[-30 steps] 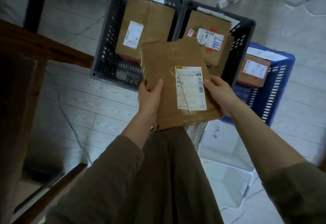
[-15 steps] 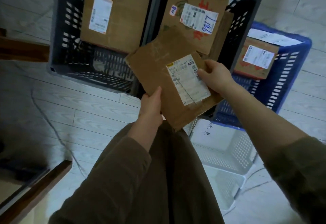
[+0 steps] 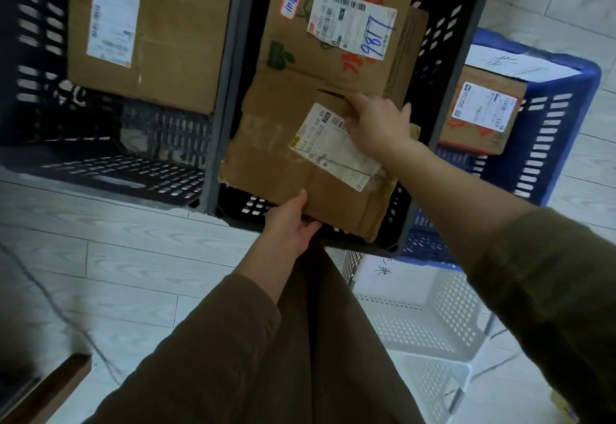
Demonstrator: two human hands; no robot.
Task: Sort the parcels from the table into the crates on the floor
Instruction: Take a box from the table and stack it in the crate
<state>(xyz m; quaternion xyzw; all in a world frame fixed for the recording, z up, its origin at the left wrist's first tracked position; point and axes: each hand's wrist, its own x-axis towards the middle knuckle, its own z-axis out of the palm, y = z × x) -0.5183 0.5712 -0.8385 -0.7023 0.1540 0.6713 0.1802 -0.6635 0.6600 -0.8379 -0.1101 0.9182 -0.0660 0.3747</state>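
Observation:
I hold a flat brown cardboard parcel (image 3: 276,150) with a white shipping label, tilted over the middle dark grey crate (image 3: 446,66). My left hand (image 3: 290,223) grips its near edge from below. My right hand (image 3: 376,123) grips its far right edge, partly covering the label. Under it in that crate lies a brown box (image 3: 333,40) with a label marked 9817.
A second dark crate (image 3: 36,90) on the left holds a large brown box (image 3: 160,33). On the right a blue crate (image 3: 553,143) holds a small labelled box (image 3: 480,113). White crates (image 3: 433,317) stand on the tiled floor near my legs. A wooden edge (image 3: 43,390) shows bottom left.
Both hands have carried the parcel forward and down over the middle dark crate, and it has turned. My view has dropped closer to the crates.

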